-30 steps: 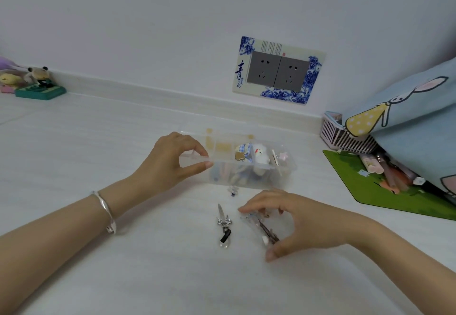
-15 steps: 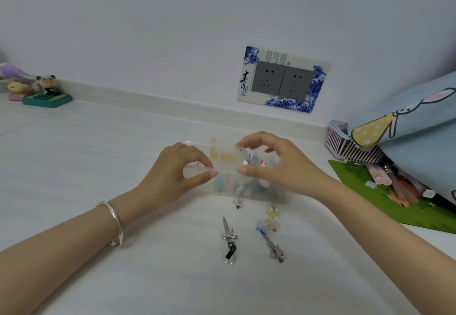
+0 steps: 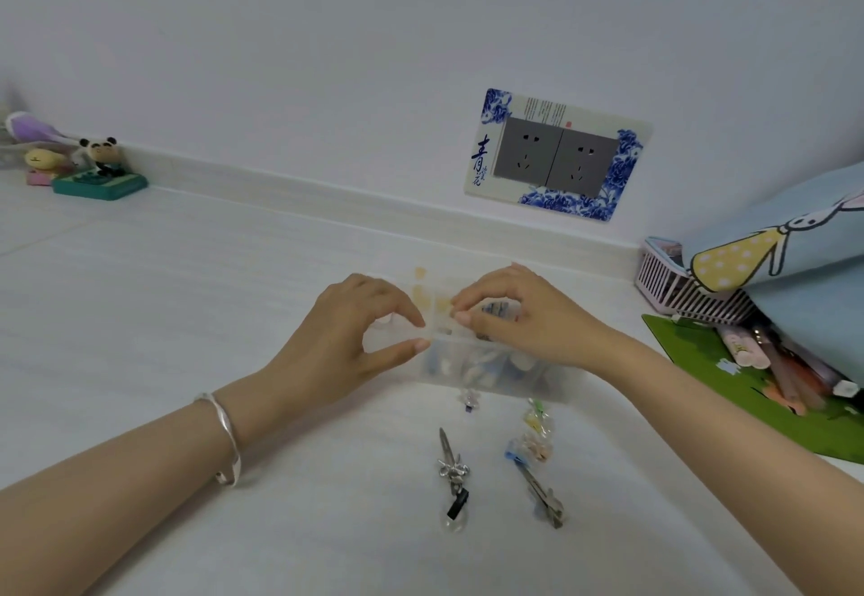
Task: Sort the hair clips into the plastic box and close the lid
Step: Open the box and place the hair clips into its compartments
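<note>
left hand thumb and forefinger pinch the plastic box at its left rim. right hand fingertips pinch something small over the box, can't tell what. box looks light, thin-walled, slippery: hold by the rim. silver clip and long clip lie just in front of the box on white floor; wall socket behind.

Socket surround: large blue character 青; smaller text unreadable.
</note>
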A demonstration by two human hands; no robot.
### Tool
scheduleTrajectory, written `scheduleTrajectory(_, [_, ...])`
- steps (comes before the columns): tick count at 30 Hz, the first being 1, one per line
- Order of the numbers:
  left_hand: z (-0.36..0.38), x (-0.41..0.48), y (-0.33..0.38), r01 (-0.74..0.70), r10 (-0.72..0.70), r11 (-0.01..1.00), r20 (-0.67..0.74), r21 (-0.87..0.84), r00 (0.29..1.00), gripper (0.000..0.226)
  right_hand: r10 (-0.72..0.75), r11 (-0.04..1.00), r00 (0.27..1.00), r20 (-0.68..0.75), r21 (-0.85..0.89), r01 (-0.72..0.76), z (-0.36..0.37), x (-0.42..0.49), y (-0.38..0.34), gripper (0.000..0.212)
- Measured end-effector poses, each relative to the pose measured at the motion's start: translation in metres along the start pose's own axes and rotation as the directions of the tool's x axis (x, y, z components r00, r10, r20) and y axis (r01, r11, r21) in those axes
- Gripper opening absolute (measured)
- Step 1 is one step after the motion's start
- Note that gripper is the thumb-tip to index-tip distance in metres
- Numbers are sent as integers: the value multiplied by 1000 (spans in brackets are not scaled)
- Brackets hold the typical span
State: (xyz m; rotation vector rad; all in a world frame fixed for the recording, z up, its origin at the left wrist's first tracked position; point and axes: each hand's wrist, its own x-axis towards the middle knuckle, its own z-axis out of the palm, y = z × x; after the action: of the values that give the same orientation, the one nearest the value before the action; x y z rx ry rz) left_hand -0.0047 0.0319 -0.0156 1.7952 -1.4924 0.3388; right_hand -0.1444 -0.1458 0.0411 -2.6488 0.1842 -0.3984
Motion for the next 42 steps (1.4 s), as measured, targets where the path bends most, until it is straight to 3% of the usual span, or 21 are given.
scheduleTrajectory(3, [-12,-1,16,-84,84,996,-3,17,996,31,-13,997,993,-118,78,22,-7,-28,-10,7])
scheduleTrajectory(6, [-21,-6,39,-106,141,978,197,-179,970,26,15,996,985,-170,91,1,-9,-68,-19,7])
scheduleTrajectory(9, [-14,-16,55,58,93,960,510,-273,855,38,117,991,991,-69,73,-112,-3,-104,-21,17])
scheduleTrajectory(13, [-1,-25,59,35,90,983,646,-179,758,47,265,964,963,50,9,-266,7,-131,-15,30])
scheduleTrajectory(15, [0,-25,58,41,91,982,658,-182,748,45,289,957,954,87,-27,-287,12,-135,-12,32])
scheduleTrajectory(23, [-1,-24,54,131,22,973,637,-191,771,30,178,984,983,46,6,-178,21,-139,-12,8])
scheduleTrajectory(28, [-7,-22,49,146,6,975,675,-168,737,32,117,988,993,-21,-96,-119,24,-140,-11,12])
scheduleTrajectory(33, [-9,-19,51,140,-12,980,654,-144,757,17,87,980,993,-75,-171,-99,25,-138,-8,15])
scheduleTrajectory(38, [-7,-22,57,97,-53,995,637,-34,769,19,157,981,987,-39,123,-151,21,-133,-9,15])
scheduleTrajectory(42, [-7,-23,57,133,-91,991,632,-18,769,17,164,916,980,-114,386,-109,4,-113,-21,14])
